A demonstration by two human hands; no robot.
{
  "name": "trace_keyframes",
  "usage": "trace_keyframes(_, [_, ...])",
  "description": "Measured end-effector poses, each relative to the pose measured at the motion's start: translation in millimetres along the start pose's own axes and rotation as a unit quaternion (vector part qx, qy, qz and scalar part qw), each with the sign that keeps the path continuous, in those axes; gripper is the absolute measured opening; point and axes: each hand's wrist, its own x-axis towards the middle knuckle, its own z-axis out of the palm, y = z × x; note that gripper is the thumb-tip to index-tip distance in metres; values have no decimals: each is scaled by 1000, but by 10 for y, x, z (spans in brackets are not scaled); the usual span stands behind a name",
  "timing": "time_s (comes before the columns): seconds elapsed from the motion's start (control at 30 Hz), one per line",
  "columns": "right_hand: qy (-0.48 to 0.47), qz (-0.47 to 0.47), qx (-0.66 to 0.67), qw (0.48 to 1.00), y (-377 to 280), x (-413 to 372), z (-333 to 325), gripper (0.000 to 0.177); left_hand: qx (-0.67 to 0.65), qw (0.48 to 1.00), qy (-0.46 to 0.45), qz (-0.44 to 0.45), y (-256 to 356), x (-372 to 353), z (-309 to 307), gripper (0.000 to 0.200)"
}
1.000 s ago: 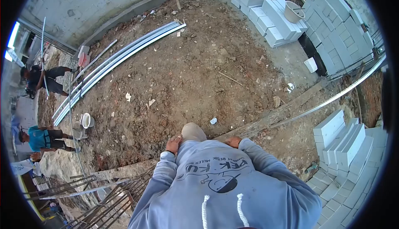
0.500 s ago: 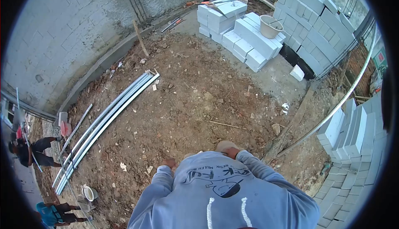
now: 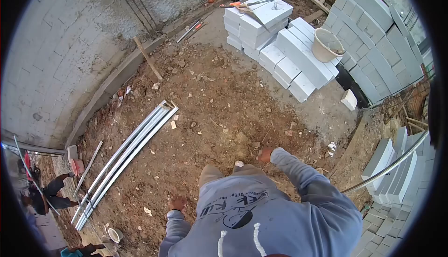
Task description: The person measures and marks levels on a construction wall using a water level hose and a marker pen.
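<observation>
My left hand (image 3: 178, 203) hangs beside my body over bare soil, its fingers loosely apart with nothing seen in them. On the other side, my right hand (image 3: 265, 154) is held out ahead of my hip, loosely curled, and I see nothing in it. Both hands are clear of any object. Long pale metal channels (image 3: 128, 159) lie on the dirt to the left. Ahead on the right stand stacks of white blocks (image 3: 305, 54), with a bucket (image 3: 325, 47) and a handsaw (image 3: 253, 14) on top.
A plastered block wall (image 3: 51, 65) runs along the left. A partly built block wall (image 3: 368, 42) and more blocks (image 3: 394, 173) stand at the right, near a long curved bar (image 3: 389, 164). People (image 3: 51, 194) are at the lower left, near a white bucket (image 3: 115, 234). Rubble dots the soil.
The view has shifted, and the block stacks now look larger and closer. My right hand has swung out from my body. My left hand has moved back and down in the view.
</observation>
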Motion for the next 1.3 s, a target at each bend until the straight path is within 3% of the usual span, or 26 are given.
trace_keyframes(0.03, [49,36,-22,998,-55,203,-446,55,29,998,40,-46,-130,-15,-141,15])
trace_keyframes(0.1, [214,-29,-16,976,-424,221,-1460,44,142,979,70,-125,-230,-117,-255,16])
trace_keyframes(0.13, [272,-77,76,956,-621,178,-1912,42,216,963,60,-150,-169,-108,-225,16])
trace_keyframes(0.17, [332,-125,169,920,-804,136,-2357,41,287,944,40,-155,-16,-35,-140,17])
trace_keyframes(0.23, [359,-170,231,888,-904,503,-3005,40,411,904,-16,-115,356,424,155,18])
trace_keyframes(0.3, [371,-201,308,853,-875,883,-3108,39,452,889,-43,-55,941,1099,517,19])
trace_keyframes(0.37, [374,-160,143,902,-523,1386,-3578,40,396,917,-32,17,1914,1910,1017,21])
trace_keyframes(0.4, [249,-47,85,964,-404,1376,-3645,47,280,959,-13,36,2585,2150,1345,22])
trace_keyframes(0.43, [124,64,22,990,-261,1326,-3817,53,173,982,-4,75,3378,2305,1769,23])
trace_keyframes(0.5, [190,99,16,977,667,1939,-3454,54,73,972,-33,220,5079,2256,2537,24])
trace_keyframes(0.57, [142,102,0,985,733,1325,-3779,48,84,927,-122,344,6419,1963,2919,40])
trace_keyframes(0.63, [126,94,-63,986,1403,1481,-3615,45,72,895,-151,413,7407,1621,3221,43])
trace_keyframes(0.7, [128,241,46,961,1663,1446,-3590,44,70,888,-143,432,7937,1726,3304,44])
trace_keyframes(0.77, [94,268,59,957,1776,1857,-3759,46,53,905,-99,410,8144,2183,3364,42])
trace_keyframes(0.83, [32,293,65,954,1774,1940,-3753,47,19,938,-34,344,7682,2887,3120,36])
trace_keyframes(0.87, [40,249,46,967,1689,2076,-4057,49,-11,942,-25,334,7346,3504,2976,33])
trace_keyframes(0.9, [58,205,30,977,1471,2157,-4577,50,76,955,-8,286,6960,3980,2739,17])
trace_keyframes(0.93, [57,218,54,973,1099,2012,-5144,54,-37,979,40,195,6696,3838,2906,19])
trace_keyframes(0.97, [59,217,77,971,832,2044,-5604,53,-114,971,-169,124,6059,4360,2513,24])
trace_keyframes(1.0, [61,219,95,969,711,2116,-5943,53,320,913,-155,198,5752,4412,2610,24])
trace_keyframes(1.03, [158,137,109,972,840,2489,-6128,50,677,673,-100,281,5472,4445,2719,24])
trace_keyframes(1.07, [247,56,119,960,942,2811,-6276,48,684,690,-106,211,5476,4314,2833,24])
trace_keyframes(1.1, [275,72,160,945,732,2699,-6635,46,624,761,-106,145,5578,4285,2910,24])
trace_keyframes(1.17, [294,92,169,936,415,2731,-7264,42,536,835,-91,79,5876,4311,3017,24])
trace_keyframes(1.23, [308,93,130,938,325,2919,-7891,41,493,863,-87,66,6298,4470,3109,25])
trace_keyframes(1.3, [331,64,190,922,6,2776,-8378,40,459,882,-91,62,6680,4712,3154,25])
